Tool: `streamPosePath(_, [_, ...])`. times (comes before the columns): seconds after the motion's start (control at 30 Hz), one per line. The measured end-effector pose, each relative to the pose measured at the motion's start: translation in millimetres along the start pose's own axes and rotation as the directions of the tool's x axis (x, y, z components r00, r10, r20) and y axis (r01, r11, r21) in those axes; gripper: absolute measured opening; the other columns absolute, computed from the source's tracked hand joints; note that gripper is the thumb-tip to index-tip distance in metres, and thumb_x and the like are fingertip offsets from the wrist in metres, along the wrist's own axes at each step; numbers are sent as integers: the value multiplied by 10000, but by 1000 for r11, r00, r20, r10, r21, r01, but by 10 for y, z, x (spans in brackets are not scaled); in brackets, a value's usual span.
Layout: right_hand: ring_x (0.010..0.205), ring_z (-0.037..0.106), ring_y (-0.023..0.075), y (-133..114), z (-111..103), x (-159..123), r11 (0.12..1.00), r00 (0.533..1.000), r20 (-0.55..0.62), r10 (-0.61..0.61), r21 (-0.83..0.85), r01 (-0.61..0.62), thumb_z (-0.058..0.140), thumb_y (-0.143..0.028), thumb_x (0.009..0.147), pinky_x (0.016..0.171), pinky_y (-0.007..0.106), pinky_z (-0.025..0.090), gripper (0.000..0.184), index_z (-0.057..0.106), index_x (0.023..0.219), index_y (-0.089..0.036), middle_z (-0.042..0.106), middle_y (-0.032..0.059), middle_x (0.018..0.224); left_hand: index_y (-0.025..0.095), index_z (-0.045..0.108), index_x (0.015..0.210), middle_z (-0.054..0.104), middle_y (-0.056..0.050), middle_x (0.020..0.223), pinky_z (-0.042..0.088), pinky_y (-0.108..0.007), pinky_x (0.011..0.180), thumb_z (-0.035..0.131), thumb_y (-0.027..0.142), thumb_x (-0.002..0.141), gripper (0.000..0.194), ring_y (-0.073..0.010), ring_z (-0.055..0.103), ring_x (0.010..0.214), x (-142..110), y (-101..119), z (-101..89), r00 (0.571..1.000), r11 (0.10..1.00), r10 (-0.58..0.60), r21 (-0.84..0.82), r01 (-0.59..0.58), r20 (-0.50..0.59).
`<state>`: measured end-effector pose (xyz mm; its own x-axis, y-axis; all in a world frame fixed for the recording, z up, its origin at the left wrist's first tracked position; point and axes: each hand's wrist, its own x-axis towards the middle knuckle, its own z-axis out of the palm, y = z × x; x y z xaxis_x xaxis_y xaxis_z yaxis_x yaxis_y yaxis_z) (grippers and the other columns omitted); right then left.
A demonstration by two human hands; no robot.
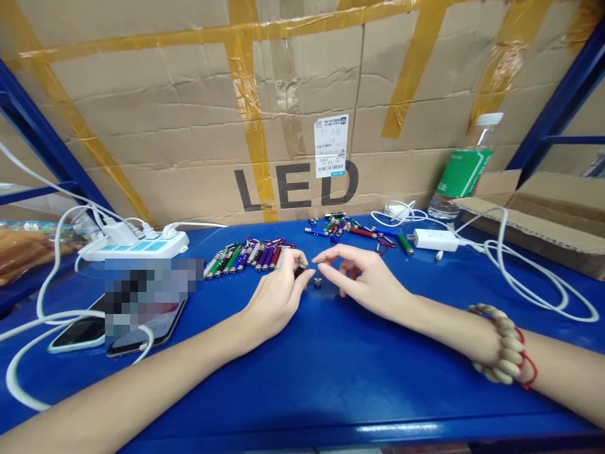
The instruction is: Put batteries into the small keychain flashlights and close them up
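My left hand (278, 290) is closed around a black mini flashlight (299, 271), most of it hidden by the fingers and thumb. My right hand (362, 274) faces it with thumb and index finger apart and nothing visible between them; its other fingers curl underneath. On the blue table between the hands lies a small metallic piece (318, 282), perhaps an end cap or button cells. Just beyond my left hand is a row of mini flashlights (243, 257) in silver, green, purple, black and red. Past my right hand is a loose pile of more mini flashlights (362, 233) with small carabiner clips.
At left are a white power strip (137, 246), looping cables and two phones (151, 325), partly pixelated. A white charger (435, 239), coiled cable, water bottle (466, 167) and open cardboard box (534, 233) stand at right. A large taped carton (189, 139) walls off the back.
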<state>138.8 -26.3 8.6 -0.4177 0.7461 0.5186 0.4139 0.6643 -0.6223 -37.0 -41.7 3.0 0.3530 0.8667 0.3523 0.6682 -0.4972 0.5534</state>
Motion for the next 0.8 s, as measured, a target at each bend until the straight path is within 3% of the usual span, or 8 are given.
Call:
streamPosePath(0.13, [553, 539, 63, 98, 13, -7, 990, 993, 117, -22, -137, 38, 579, -211, 790, 565, 218, 427, 173, 647, 948, -220, 607, 13, 975, 219, 387, 936, 557, -3, 822, 407, -277, 663, 332, 319, 908, 118, -155, 557, 733, -10, 27, -20, 999, 999, 42, 27, -42, -23])
streamPosePath(0.23, [597, 546, 81, 132, 16, -14, 979, 980, 196, -25, -193, 64, 557, -203, 810, 600, 232, 427, 176, 649, 956, -236, 615, 7, 940, 222, 426, 945, 579, -2, 868, 413, -268, 670, 342, 315, 911, 130, -149, 571, 754, -12, 41, -31, 998, 997, 69, 35, -68, -7])
streamPosePath(0.6, [630, 554, 92, 109, -12, 8, 970, 968, 244, 53, -242, 8, 591, -260, 810, 552, 217, 391, 177, 663, 972, -266, 631, -13, 935, 217, 489, 955, 604, 9, 827, 407, -237, 654, 306, 277, 922, 195, -130, 567, 705, -17, 75, -52, 995, 992, 101, 79, -101, 4])
streamPosePath(0.8, [621, 549, 95, 150, -2, 9, 982, 973, 229, 14, -184, 30, 630, -271, 784, 586, 222, 408, 122, 685, 885, -232, 640, -1, 877, 221, 532, 998, 604, 6, 798, 424, -226, 688, 297, 266, 925, 251, -131, 571, 730, -1, 48, -46, 989, 984, 144, 100, -146, 21])
